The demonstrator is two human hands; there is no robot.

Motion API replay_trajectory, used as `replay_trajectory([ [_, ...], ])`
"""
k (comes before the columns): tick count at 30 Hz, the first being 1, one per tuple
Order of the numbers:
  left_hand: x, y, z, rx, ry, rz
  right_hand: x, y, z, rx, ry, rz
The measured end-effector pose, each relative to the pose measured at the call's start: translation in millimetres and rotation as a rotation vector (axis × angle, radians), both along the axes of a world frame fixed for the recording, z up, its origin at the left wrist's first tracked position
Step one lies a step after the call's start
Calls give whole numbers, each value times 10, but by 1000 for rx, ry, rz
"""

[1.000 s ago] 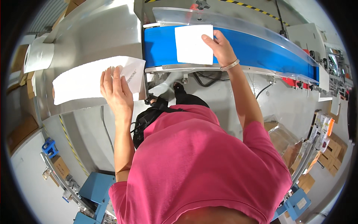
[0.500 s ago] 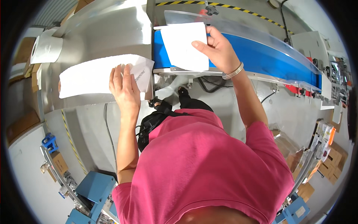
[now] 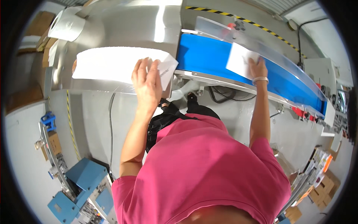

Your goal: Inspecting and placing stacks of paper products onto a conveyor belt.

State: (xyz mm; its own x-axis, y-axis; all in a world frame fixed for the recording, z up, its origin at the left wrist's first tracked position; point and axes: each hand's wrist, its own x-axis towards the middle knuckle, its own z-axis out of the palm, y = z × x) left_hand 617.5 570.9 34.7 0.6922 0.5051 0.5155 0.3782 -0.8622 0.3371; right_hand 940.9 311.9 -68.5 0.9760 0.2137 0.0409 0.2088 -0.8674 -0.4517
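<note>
A long fanned row of flat white paper pieces (image 3: 108, 63) lies on the steel table at the left. Dark print marks the piece at its right end; whether these are sheets or bags I cannot tell. My left hand (image 3: 148, 84) rests on that right end, its fingers stretched over the paper and slightly apart. Over the blue conveyor belt (image 3: 203, 50), my right hand (image 3: 258, 69) grips a single white paper piece (image 3: 237, 60) by its right side. This piece lies tilted on or just above the belt, and some of my right fingers are hidden.
The steel table (image 3: 119, 26) adjoins the conveyor's left end. A clear plastic guard (image 3: 276, 54) runs along the belt's far side. A white roll (image 3: 69, 26) stands at the table's far left. Below the table hangs a dark cable (image 3: 110, 127).
My right hand has carried the white paper piece rightward, along and down toward the belt. My left hand stays on the fanned row. The whole view has shifted somewhat.
</note>
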Motion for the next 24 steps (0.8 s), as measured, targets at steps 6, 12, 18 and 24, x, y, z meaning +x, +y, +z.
replay_trajectory([
  [6,-38,-22,51,-52,10,4,-753,826,832,478,258,661],
  [12,-27,-62,63,-18,27,-14,-1265,1703,913,530,512,1218],
  [18,-74,26,39,-33,24,27,-1080,1721,511,592,668,1160],
  [24,-33,174,-24,5,-22,43,-464,1130,-120,561,346,272],
])
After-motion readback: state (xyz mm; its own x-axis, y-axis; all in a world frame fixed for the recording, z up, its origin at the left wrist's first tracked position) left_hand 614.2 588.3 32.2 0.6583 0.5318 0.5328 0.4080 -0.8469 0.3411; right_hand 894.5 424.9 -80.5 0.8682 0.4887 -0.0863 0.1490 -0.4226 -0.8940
